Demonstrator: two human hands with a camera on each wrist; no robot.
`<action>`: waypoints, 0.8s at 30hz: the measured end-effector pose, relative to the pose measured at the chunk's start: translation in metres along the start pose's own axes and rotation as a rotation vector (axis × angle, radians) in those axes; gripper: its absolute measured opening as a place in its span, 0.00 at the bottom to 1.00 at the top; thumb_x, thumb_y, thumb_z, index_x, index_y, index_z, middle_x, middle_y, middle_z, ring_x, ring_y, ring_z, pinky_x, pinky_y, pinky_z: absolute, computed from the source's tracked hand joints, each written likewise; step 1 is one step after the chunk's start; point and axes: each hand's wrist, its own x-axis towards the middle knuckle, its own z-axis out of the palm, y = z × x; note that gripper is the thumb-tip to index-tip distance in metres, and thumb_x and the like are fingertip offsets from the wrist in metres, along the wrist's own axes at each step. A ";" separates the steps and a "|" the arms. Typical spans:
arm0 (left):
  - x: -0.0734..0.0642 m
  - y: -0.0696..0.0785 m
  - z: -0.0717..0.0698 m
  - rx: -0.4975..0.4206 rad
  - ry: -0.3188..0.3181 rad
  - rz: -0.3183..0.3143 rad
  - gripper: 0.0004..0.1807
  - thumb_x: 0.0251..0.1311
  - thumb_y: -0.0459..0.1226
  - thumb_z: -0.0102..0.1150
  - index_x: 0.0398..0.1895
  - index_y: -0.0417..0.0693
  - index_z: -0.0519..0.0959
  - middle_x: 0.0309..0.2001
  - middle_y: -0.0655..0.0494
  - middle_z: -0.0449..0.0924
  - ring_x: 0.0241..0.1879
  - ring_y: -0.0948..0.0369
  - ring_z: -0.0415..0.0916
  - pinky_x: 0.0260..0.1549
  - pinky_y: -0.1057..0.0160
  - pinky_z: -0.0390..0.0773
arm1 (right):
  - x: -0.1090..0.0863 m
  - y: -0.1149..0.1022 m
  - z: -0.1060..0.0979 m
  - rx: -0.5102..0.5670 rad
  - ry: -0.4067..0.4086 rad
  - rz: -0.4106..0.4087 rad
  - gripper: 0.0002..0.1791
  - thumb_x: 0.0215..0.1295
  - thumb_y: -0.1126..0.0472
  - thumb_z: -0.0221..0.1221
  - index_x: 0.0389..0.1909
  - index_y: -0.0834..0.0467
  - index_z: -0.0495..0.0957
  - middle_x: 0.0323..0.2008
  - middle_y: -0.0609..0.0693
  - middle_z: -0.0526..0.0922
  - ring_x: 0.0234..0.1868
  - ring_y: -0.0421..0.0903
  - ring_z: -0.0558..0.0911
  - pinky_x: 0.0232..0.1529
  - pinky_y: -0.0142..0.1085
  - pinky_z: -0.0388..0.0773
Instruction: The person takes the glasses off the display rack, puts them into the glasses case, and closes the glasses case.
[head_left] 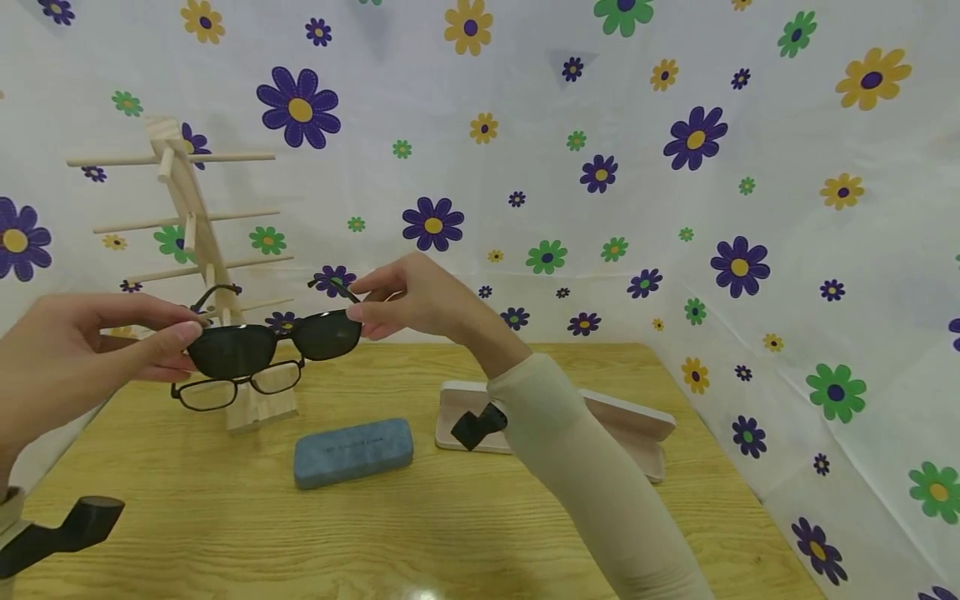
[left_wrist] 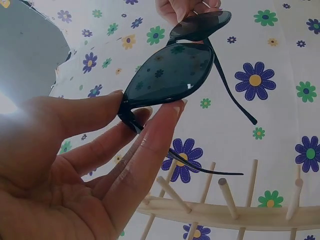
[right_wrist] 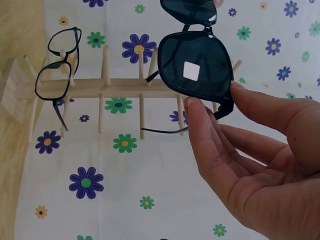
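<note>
Both hands hold up a pair of black sunglasses with dark lenses, its temples unfolded and pointing toward the wooden rack. My left hand pinches the frame at the left hinge, thumb in front and fingers behind. At the other hinge my right hand pinches with thumb and fingers. Close up in the left wrist view, the near lens lies just beyond the fingertips. Clear eyeglasses with a thin black frame hang on the low end of the rack, below the sunglasses in the head view.
A closed blue glasses case lies on the wooden table in front of the rack. Farther right an open pale pink case sits partly behind my right sleeve. Wooden pegs stick out from the rack. A flowered cloth hangs behind.
</note>
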 end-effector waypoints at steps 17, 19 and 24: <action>0.008 0.001 0.043 -0.068 -0.231 -0.055 0.21 0.75 0.45 0.58 0.62 0.40 0.80 0.60 0.36 0.79 0.35 0.68 0.89 0.36 0.71 0.85 | -0.032 0.039 0.008 -0.104 0.116 0.079 0.27 0.69 0.59 0.67 0.67 0.62 0.78 0.42 0.56 0.89 0.35 0.47 0.90 0.43 0.33 0.87; 0.008 0.001 0.048 -0.071 -0.238 -0.062 0.22 0.75 0.46 0.59 0.64 0.42 0.80 0.59 0.37 0.81 0.35 0.67 0.89 0.37 0.71 0.84 | -0.035 0.043 0.010 -0.117 0.133 0.092 0.27 0.69 0.58 0.67 0.67 0.62 0.77 0.42 0.56 0.89 0.37 0.49 0.90 0.43 0.33 0.87; 0.010 0.000 0.063 -0.076 -0.275 -0.082 0.32 0.75 0.47 0.58 0.75 0.41 0.67 0.55 0.40 0.82 0.36 0.66 0.89 0.42 0.62 0.87 | -0.042 0.057 0.014 -0.152 0.164 0.104 0.27 0.70 0.55 0.66 0.66 0.61 0.78 0.42 0.55 0.90 0.36 0.47 0.90 0.42 0.32 0.85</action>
